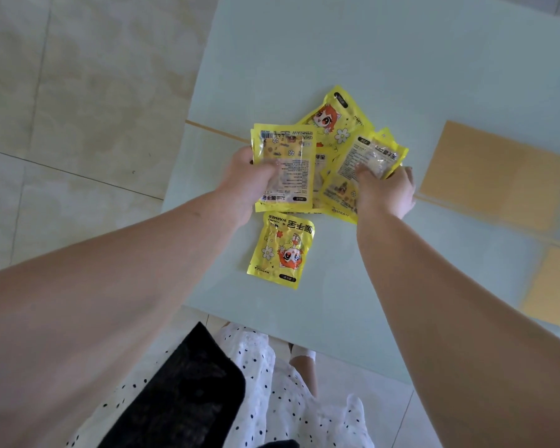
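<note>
With the left hand (246,179) gripping one yellow packet (288,156) and the right hand (385,192) pinching a second packet (374,153) just above the heap (332,121) on the bench (337,43), looks like mid-gathering; next calls for stacking both, then reaching for the lone packet (285,250) nearer the bench edge

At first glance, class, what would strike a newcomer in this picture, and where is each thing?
A heap of bright yellow plastic hand-warmer packets lies mid-table on the pale green glass tabletop. The left hand holds a back-side-up packet in its grip at the heap's left; the right hand pinches a crumpled packet at its right. A lone cartoon-printed yellow packet lies nearer the person.
</note>
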A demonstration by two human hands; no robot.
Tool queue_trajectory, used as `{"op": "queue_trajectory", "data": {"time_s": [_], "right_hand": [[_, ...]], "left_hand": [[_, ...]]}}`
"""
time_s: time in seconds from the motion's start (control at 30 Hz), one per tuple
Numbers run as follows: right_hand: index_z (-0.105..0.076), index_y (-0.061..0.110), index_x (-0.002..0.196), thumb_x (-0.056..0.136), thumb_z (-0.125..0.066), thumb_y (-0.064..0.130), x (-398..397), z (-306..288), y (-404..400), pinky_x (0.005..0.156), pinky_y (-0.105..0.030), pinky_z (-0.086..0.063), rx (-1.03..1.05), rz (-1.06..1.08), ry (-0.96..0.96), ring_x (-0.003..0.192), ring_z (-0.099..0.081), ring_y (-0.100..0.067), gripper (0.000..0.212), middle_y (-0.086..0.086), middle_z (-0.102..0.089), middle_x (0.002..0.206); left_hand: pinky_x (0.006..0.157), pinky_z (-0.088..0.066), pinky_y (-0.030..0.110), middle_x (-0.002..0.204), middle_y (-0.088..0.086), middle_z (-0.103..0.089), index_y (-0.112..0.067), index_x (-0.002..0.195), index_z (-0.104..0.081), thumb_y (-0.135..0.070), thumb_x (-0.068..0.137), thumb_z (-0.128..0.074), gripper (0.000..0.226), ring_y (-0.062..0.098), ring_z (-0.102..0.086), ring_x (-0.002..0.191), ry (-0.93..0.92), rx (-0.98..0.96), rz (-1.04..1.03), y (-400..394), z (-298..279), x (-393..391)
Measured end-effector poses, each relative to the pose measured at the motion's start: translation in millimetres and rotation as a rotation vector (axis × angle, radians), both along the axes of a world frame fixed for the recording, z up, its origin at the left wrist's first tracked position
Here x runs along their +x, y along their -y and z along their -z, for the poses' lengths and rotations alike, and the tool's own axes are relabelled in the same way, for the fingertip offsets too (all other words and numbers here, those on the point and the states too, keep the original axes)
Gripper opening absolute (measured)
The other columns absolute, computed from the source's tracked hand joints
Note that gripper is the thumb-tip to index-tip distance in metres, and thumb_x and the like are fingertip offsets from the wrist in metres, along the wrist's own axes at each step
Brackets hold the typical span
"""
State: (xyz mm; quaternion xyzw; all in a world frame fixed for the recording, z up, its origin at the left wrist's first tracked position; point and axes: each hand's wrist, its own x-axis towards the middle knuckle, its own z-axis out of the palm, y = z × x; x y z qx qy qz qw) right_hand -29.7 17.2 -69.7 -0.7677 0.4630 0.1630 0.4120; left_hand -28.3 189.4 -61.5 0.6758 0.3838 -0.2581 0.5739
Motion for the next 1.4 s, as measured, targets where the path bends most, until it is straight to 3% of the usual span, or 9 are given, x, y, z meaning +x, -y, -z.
{"op": "queue_trajectory", "data": {"time_s": [0.13,0.37,0.5,0.67,0.83,0.97,1.1,1.2,1.4], "right_hand": [[-0.058,0.012,0.119,0.085,-0.063,0.037,-2,1,4,0.084,-0.027,-0.029,-0.073,-0.095,-0.023,0.124,-0.038,-0.027,0.042,0.0,-0.045,0.139],[-0.062,0.018,0.101,0.077,-0.064,0.047,-10,-3,14,0.101,-0.044,-0.039,-0.117,-0.071,-0.053,0.118,-0.045,-0.028,0.037,-0.003,-0.055,0.123],[-0.063,0.023,0.086,0.073,-0.07,0.04,-26,-8,23,0.076,-0.035,-0.055,0.015,0.003,0.055,0.086,-0.065,-0.023,0.022,-0.006,-0.066,0.105],[-0.063,0.024,0.085,0.082,-0.071,0.024,-38,-21,38,0.054,-0.019,-0.052,0.223,0.1,0.176,0.072,-0.064,-0.008,0.008,0.011,-0.067,0.083],[-0.065,0.022,0.088,0.083,-0.07,0.012,-58,-35,57,0.075,-0.046,-0.059,0.542,0.268,0.2,0.09,-0.072,-0.022,0.013,0.0,-0.073,0.095],[-0.062,0.018,0.095,0.086,-0.067,0.009,-81,-50,80,0.073,-0.044,-0.06,0.655,0.344,0.22,0.086,-0.072,-0.02,0.014,-0.002,-0.073,0.096],[-0.061,0.017,0.09,0.087,-0.064,0.005,-116,-67,109,0.075,-0.044,-0.058,0.704,0.392,0.255,0.085,-0.071,-0.019,0.013,0.001,-0.073,0.087],[-0.061,0.015,0.097,0.088,-0.062,0.004,-152,-79,131,0.083,-0.051,-0.055,0.727,0.456,0.276,0.097,-0.069,-0.026,0.014,-0.006,-0.072,0.102],[-0.058,0.009,0.113,0.091,-0.058,0.004,-251,-93,163,0.086,-0.057,-0.052,0.744,0.704,0.404,0.103,-0.067,-0.032,0.023,-0.013,-0.069,0.111]], "left_hand": [[0.082,-0.051,0.035,0.083,0.001,-0.066,-0.02,0.081,-0.06,0.002,0.085,-0.055,0.022,0.017,-0.065,0.08,0.001,-0.008,-0.033,-3,1,1],[0.093,-0.05,0.051,0.101,0.007,-0.071,-0.021,0.089,-0.064,-0.009,0.084,-0.062,0.013,0.026,-0.067,0.099,0.001,-0.027,-0.094,-5,2,-2],[0.092,-0.05,0.055,0.105,0.01,-0.07,-0.019,0.089,-0.064,-0.008,0.087,-0.062,0.011,0.029,-0.066,0.102,0.017,-0.079,-0.115,-2,-2,-3],[0.091,-0.05,0.056,0.106,0.011,-0.069,-0.014,0.096,-0.061,-0.006,0.089,-0.059,0.01,0.028,-0.066,0.101,0.018,-0.13,-0.12,7,-13,-7],[0.083,-0.056,0.045,0.093,0.006,-0.068,-0.01,0.102,-0.06,-0.004,0.091,-0.056,0.013,0.021,-0.067,0.086,0.07,-0.17,-0.074,21,-28,-12],[0.077,-0.057,0.039,0.09,0.003,-0.068,-0.016,0.093,-0.061,-0.004,0.09,-0.057,0.012,0.018,-0.067,0.084,0.119,-0.148,0.014,41,-39,-19],[0.1,-0.044,0.053,0.096,0.002,-0.068,-0.02,0.09,-0.061,-0.008,0.088,-0.061,0.013,0.027,-0.063,0.109,0.086,-0.158,0.11,68,-44,-39],[0.105,-0.04,0.052,0.095,0.001,-0.066,-0.02,0.09,-0.06,-0.007,0.09,-0.059,0.013,0.026,-0.061,0.111,0.054,-0.201,0.209,95,-47,-62],[0.093,-0.047,0.051,0.099,0.008,-0.064,-0.017,0.096,-0.057,-0.005,0.094,-0.051,0.013,0.028,-0.06,0.099,-0.02,-0.292,0.458,151,-51,-116]]}}
